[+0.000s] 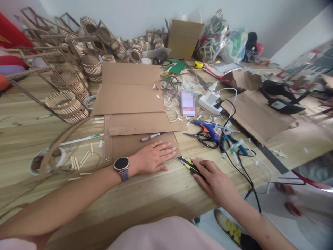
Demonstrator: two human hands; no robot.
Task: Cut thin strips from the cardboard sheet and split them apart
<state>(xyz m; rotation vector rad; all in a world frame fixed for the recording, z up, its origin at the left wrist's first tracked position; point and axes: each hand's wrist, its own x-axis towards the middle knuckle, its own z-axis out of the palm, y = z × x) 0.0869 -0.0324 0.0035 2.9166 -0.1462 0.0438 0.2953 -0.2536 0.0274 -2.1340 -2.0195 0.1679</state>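
Observation:
My left hand [155, 157] lies flat, fingers stretched out, on the near flap of a brown cardboard sheet [125, 147]. On that wrist is a watch with a purple strap. My right hand [212, 177] is wrapped round a yellow and black utility knife [191, 166], whose dark tip points at the cardboard's near right corner. Whether the tip touches the cardboard I cannot tell. A pen [153, 136] rests on the sheet just beyond my left fingers. Farther back, the larger cardboard panels [130, 93] lie on the wooden table.
To the right are a blue glue gun [206, 129], black-handled scissors [206, 141], blue-handled pliers [235, 144], a white power strip [210, 100] and trailing cables. Small wooden sticks [75, 162] lie left. Slatted baskets [66, 104] crowd the back left; a cardboard box [184, 40] stands behind.

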